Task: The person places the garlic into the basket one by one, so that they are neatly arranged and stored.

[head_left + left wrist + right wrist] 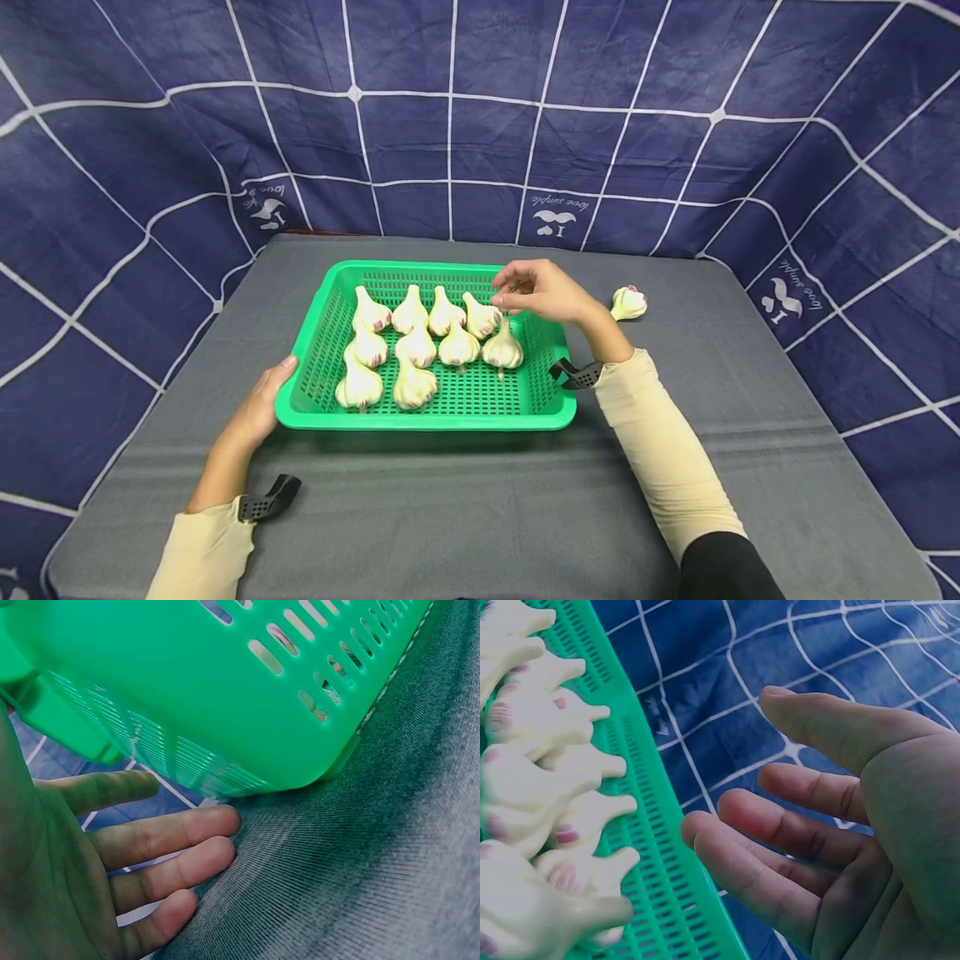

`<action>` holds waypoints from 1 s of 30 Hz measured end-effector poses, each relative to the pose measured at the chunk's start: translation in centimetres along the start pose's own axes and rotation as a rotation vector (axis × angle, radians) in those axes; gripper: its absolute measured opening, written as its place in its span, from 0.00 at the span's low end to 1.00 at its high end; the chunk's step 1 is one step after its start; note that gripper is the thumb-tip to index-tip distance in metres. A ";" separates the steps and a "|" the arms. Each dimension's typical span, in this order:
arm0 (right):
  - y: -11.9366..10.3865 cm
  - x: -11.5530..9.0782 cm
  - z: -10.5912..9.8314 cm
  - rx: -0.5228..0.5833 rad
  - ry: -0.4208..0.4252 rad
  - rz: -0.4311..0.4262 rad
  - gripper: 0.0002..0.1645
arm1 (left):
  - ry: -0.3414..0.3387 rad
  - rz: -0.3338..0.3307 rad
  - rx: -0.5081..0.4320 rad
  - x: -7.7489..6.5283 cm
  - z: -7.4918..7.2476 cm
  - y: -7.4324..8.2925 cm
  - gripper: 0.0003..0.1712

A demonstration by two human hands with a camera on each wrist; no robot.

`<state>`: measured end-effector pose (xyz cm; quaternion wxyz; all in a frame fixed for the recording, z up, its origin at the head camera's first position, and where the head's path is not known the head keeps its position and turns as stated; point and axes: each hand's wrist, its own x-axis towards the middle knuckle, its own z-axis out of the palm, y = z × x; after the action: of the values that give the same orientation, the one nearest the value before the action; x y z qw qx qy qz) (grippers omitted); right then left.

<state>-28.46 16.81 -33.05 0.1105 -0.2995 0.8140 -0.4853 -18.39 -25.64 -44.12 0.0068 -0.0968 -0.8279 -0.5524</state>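
Several white garlic bulbs (415,389) with pinkish-purple marks sit in rows in a green plastic basket (450,422). At the basket's left side is my left hand (266,400), its thumb at the rim; in the left wrist view its loosely extended fingers (169,832) lie beside the basket wall. My right hand (546,290) hovers over the basket's back right corner, near a garlic bulb (502,348). Its fingers are loosely bent and hold nothing, as the right wrist view shows.
Right of the basket, one loose garlic bulb (629,302) lies on the grey cloth-covered table (465,517). Blue cloth with white lines (495,142) hangs behind the table and along both sides.
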 end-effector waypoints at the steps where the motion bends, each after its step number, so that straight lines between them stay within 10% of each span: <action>1: 0.1 -0.2 -0.1 0.008 0.010 0.003 0.15 | 0.000 0.003 -0.003 0.0 0.0 0.0 0.35; 30: 4.6 -3.7 -3.2 0.170 0.307 0.040 0.21 | 0.001 0.008 -0.026 0.1 0.0 -0.3 0.34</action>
<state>-28.74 22.93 -35.80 0.0193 -0.1951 0.7831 -0.5902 -18.48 -25.72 -44.36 0.0082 -0.1000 -0.8203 -0.5630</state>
